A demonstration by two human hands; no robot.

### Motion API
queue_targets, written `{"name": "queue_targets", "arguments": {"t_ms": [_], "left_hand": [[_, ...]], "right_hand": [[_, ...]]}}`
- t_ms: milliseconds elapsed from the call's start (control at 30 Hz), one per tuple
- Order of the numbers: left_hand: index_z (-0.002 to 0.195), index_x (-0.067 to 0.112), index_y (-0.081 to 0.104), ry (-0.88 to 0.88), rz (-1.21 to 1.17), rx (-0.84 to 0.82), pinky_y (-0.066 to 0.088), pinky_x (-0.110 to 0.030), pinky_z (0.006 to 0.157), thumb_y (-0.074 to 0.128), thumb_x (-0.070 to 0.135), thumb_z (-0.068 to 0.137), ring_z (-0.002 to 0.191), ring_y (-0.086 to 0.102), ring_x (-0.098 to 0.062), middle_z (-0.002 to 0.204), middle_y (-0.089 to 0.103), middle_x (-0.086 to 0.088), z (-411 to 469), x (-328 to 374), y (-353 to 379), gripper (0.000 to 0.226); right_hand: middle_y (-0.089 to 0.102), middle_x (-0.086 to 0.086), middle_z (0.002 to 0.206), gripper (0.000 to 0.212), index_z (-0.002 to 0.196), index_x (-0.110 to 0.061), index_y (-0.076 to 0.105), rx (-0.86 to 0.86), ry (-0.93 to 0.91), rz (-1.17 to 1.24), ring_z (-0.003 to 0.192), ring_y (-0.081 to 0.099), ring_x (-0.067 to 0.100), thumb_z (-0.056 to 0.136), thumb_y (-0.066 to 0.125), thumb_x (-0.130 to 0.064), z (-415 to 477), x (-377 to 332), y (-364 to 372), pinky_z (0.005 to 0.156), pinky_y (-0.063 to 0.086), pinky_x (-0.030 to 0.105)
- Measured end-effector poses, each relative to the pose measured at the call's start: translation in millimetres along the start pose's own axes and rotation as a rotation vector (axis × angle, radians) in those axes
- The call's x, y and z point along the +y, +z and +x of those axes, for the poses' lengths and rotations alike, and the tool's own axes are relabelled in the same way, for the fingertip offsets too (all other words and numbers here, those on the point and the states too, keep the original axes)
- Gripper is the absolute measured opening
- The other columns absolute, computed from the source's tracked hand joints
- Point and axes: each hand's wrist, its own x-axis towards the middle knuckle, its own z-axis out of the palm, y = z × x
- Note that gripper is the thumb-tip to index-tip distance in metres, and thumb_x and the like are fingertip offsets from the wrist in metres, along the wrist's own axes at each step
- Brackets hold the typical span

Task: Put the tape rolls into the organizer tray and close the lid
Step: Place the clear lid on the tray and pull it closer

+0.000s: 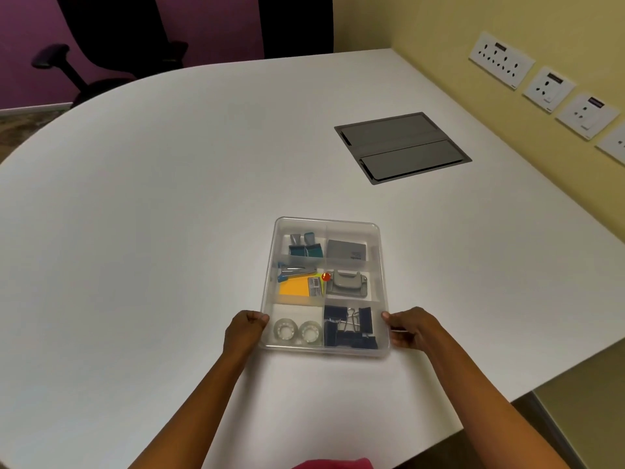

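Observation:
A clear plastic organizer tray [381, 252] with several compartments sits on the white table. Two clear tape rolls [297, 331] lie side by side in its near left compartment. A see-through lid appears to lie over the tray, though I cannot tell for sure. My left hand [245, 328] pinches the tray's left edge near the front corner. My right hand [411, 328] grips the right edge near the front corner.
Other compartments hold dark blue binder clips [350, 326], teal clips [304, 248], yellow sticky notes [294, 286], a grey punch [348, 282] and a grey box [346, 250]. A grey cable hatch [402, 147] is set in the table far right. Wall sockets [500, 60] are at right, a chair [67, 69] far left.

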Motion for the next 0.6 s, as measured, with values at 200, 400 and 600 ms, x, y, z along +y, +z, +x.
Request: {"name": "queue_targets", "arguments": {"t_ms": [200,400,600], "left_hand": [[0.069,0.012,0.052,0.017,0.004,0.006,0.039,-0.033,0.075,0.05,0.031,0.095,0.083,0.051,-0.026,0.074,0.054,-0.005,39,44,8,0.032],[0.086,0.001,0.06,0.05,0.07,0.041,0.038,-0.032,0.078,0.044,0.032,0.097,0.088,0.052,-0.029,0.085,0.054,-0.008,89,94,17,0.036],[0.093,-0.002,0.061,0.062,0.114,0.016,0.046,-0.039,0.086,0.043,0.035,0.097,0.093,0.055,-0.034,0.097,0.056,-0.017,136,133,22,0.041]], "right_hand": [[0.056,0.011,0.067,0.03,0.07,-0.002,0.053,0.043,-0.031,-0.042,0.06,0.051,0.02,0.087,0.069,-0.021,29,-45,-1,0.059,0.047,0.032],[0.054,0.011,0.067,0.024,0.08,0.0,0.054,0.031,-0.147,0.044,0.058,0.05,0.02,0.089,0.067,-0.019,62,-97,-1,0.057,0.046,0.032],[0.053,0.013,0.068,0.023,0.071,0.002,0.052,-0.014,-0.093,0.108,0.059,0.049,0.02,0.087,0.067,-0.005,93,-141,-4,0.055,0.046,0.03]]}}
